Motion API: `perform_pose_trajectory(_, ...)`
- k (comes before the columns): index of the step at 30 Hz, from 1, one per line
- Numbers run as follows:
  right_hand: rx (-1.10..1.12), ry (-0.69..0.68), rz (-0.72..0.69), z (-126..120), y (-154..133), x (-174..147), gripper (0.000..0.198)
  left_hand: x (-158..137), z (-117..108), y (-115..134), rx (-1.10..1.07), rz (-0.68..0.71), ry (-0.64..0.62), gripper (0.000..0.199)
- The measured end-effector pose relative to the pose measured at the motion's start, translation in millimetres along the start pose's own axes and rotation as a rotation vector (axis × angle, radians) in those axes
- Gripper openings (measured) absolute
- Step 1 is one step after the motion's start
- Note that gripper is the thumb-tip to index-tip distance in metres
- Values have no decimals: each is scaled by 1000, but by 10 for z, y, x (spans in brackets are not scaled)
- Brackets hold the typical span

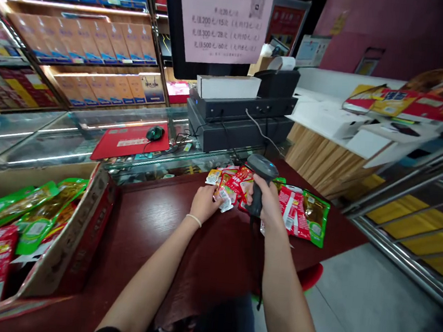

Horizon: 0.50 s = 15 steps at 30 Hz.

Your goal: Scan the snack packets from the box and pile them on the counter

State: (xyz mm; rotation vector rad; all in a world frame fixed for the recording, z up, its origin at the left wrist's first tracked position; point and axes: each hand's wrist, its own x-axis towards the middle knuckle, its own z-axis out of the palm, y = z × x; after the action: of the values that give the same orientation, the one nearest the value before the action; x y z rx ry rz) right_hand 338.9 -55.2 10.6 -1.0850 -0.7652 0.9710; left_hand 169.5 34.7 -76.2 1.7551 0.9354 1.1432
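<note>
"Hands: what does each have?"

"Right hand [268, 199] is wrapped round the grip of a handheld scanner [263, 166], raised over the near side of the table. Left hand [204, 204] has its fingertips at a small clear packet [225, 200]; I can't tell whether it's pinched or only touched."

"How far along is it?"

"Partway, I'd judge, since there are packets both out and boxed. Beyond the clear one lies a heap of small red packets [239, 179]. Right of the scanner, bigger red packets [293, 214] lie beside a green packet [316, 217] on the dark red table [153, 222]."

"Which are scanned?"

"Nothing shows that. No screen readout is visible; a printed sheet [221, 41] covers the monitor's face."

"And further out?"

"Left, an open carton [81, 241] holds more red and green packets, apart from both hands. Whether those are finished or waiting, I can't say."
</note>
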Motion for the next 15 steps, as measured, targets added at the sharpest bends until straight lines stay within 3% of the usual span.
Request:
perform_pose_trajectory(4,58,5,-1,22,-4,-6,32,-21,-16,-47,129,36,-50,49)
perform_pose_trajectory(9,8,-16,0,133,4,-29,32,-17,-72,-56,269,57,-81,26)
perform_pose_trajectory(12,-23,-44,-7,196,30,-48,31,-49,-196,-46,21,-45,-14,23)
perform_pose_trajectory(15,-26,-73,-9,256,78,-76,28,-158,-459,-30,-377,-319,41,31)
